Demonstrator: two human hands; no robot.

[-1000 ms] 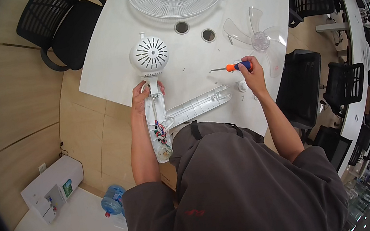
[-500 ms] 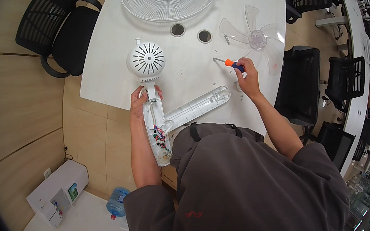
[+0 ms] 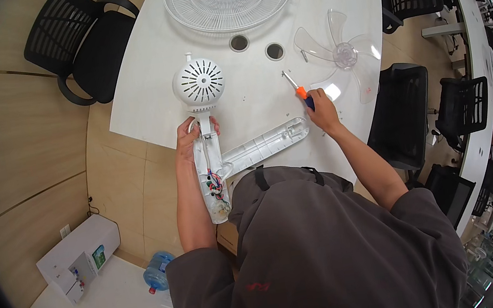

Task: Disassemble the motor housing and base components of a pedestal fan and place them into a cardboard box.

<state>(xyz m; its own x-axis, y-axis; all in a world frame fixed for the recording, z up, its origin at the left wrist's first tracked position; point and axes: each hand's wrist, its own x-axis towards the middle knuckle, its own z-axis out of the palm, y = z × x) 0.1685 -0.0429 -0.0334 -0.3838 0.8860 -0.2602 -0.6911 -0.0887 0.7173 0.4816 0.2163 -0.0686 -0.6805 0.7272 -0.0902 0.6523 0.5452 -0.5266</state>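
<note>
My left hand point(image 3: 188, 140) is wrapped round the neck of a white fan body, just below its round slotted motor housing point(image 3: 199, 83). The opened column point(image 3: 209, 159) runs down from there toward me, with coloured wires point(image 3: 216, 183) exposed at its lower end. A long white cover point(image 3: 267, 145) lies slanted to the right of the column. In my right hand point(image 3: 323, 111) is a screwdriver point(image 3: 301, 92) with an orange and dark blue handle. Its tip points away from me, by a small screw on the table. Several small screws lie around that hand.
Clear fan blades point(image 3: 344, 56) lie on the white table point(image 3: 147, 98) at the right. A round fan grille point(image 3: 231, 11) is at the far side, beyond two round table holes. Black chairs stand on both sides. A blue water bottle point(image 3: 158, 271) is at lower left.
My right hand has shifted slightly left and nearer to me. The screwdriver has swung from pointing left to pointing more away. My left hand keeps its hold on the fan.
</note>
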